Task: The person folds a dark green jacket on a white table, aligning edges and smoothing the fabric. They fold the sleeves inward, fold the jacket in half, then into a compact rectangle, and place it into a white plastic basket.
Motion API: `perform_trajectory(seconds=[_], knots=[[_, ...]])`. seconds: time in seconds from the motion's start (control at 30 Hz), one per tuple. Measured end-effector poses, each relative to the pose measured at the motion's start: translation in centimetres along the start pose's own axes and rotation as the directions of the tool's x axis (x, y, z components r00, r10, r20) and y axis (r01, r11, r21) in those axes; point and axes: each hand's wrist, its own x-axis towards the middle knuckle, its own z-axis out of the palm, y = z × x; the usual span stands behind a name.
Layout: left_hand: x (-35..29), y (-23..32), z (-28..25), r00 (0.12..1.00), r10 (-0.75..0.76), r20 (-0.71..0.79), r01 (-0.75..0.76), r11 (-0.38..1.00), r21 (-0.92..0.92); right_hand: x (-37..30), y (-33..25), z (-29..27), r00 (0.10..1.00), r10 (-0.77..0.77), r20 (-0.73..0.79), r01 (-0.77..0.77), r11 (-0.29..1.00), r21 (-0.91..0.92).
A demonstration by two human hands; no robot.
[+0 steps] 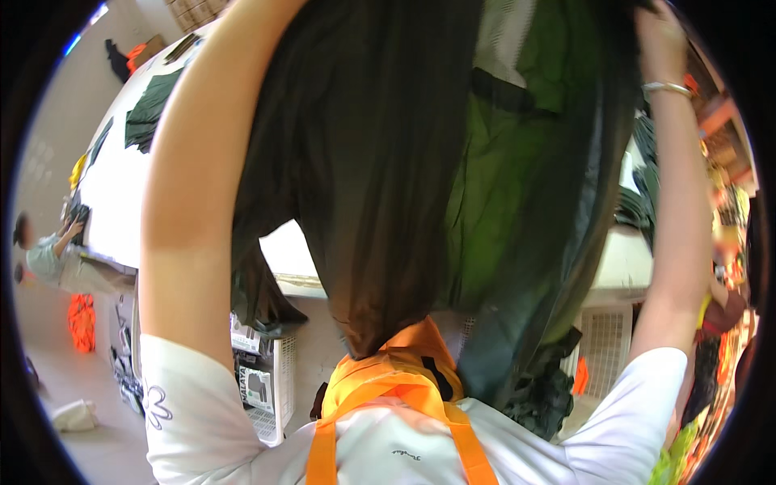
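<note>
Dark garment [380,178], creased, with green inner face [517,202] and grey mesh panel [505,40], hangs before the white table [117,202]. Right hand [663,40] adjoins its upper edge; neither hand's grip can be determined.

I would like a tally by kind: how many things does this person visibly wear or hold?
Held dark-and-green garment: 1
White shirt: 1
Orange apron: 1
Bracelet, right wrist: 1
Total: 4

Dark garment [372,162], green inside, hung between person's raised arms [194,186]; right hand [663,44] blurred at its upper edge; white table [117,202] behind, orange apron [360,376] below, co-worker [48,255] over at far left
</note>
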Motion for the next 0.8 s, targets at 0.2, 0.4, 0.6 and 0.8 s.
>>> perform_trajectory(seconds=[0.2,0.4,0.6,0.8], knots=[[-17.5,-3.9,22.7,0.917,-0.209,0.339,0.148,0.969,0.197,-21.7,16.0,15.8,0.598,0.499,0.627,-0.662,0.748,0.035],[-40.5,7.0,8.5,0.413,-0.156,0.897,0.335,0.942,0.009,-40.8,3.6,5.4,0.225,0.52,0.824,-0.218,0.851,-0.477],[-46.5,6.7,10.0,0.322,-0.152,0.934,0.408,0.913,0.007,-47.3,1.9,5.3,0.151,0.678,0.719,-0.11,0.735,-0.67],[-43.7,3.0,20.1,0.546,-0.079,0.834,0.348,0.927,-0.14,-45.0,14.6,5.5,0.337,0.681,0.65,0.127,0.651,-0.748]])
